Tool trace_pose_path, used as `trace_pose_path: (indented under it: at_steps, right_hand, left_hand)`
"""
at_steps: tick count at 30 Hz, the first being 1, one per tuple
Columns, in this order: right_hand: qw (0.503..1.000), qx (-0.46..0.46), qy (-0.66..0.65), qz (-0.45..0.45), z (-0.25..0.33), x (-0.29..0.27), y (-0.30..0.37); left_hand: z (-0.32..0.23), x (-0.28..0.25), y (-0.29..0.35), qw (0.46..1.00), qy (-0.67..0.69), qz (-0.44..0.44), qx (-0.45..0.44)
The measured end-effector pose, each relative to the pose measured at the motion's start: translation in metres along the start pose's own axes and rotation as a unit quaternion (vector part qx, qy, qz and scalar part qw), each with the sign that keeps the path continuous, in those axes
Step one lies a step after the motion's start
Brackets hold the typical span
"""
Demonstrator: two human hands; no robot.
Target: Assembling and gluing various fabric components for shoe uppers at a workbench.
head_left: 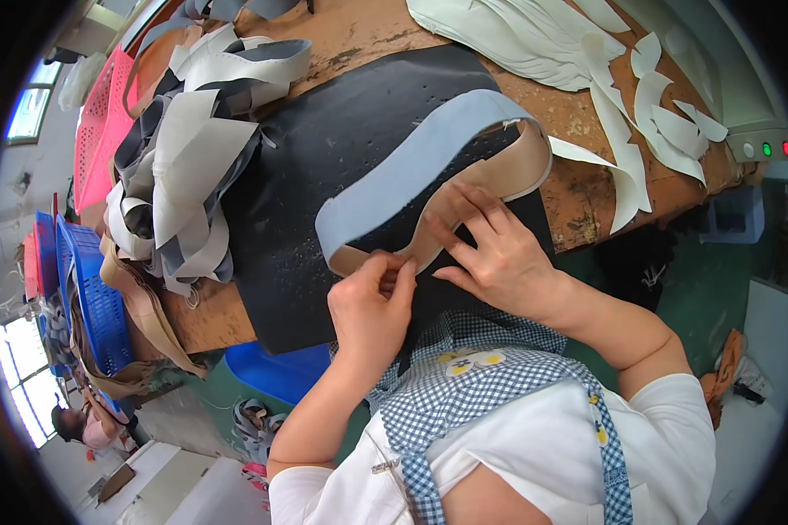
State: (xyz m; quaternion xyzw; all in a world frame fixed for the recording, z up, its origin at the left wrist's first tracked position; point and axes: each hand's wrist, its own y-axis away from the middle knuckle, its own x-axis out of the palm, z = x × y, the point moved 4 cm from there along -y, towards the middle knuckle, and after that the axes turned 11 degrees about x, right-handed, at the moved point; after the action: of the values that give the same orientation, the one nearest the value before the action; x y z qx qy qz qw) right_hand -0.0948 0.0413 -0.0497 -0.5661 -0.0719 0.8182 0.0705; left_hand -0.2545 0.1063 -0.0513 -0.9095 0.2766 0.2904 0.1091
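A long strip (411, 179) of leather-like material stands on edge as a loop, light blue on one face and beige on the other. My left hand (372, 297) pinches its near edge between thumb and fingertips. On the beige face to the right lies my right hand (499, 249), its fingers spread and thumb apart, touching the strip without closing round it. Under the loop is a black mat (280, 236) dotted with small holes. Where the strip's ends meet cannot be made out.
Pale strips (188, 166) are heaped on the wooden table (210, 319) at left. White cut pieces (617, 149) and a white sheet (517, 39) lie at far right. Pink (101, 131) and blue baskets (92, 297) stand left. A person (96, 424) is at lower left.
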Motion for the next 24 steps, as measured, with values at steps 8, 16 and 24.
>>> trace_pose_path:
  at_steps: [8,16,24]
  right_hand:
    - [1.0,-0.001,-0.002,-0.006,0.003,-0.003,-0.002]
    - [1.0,-0.003,0.018,0.009,0.002,-0.001,0.0]
    - [0.996,-0.031,-0.063,0.051,0.011,0.009,0.012]
  left_hand:
    - [-0.001,0.003,0.003,0.994,-0.072,-0.037,0.078]
    - [0.008,0.001,-0.003,0.998,-0.023,-0.003,-0.056]
    - [0.011,0.004,-0.001,0.997,-0.039,-0.007,-0.062]
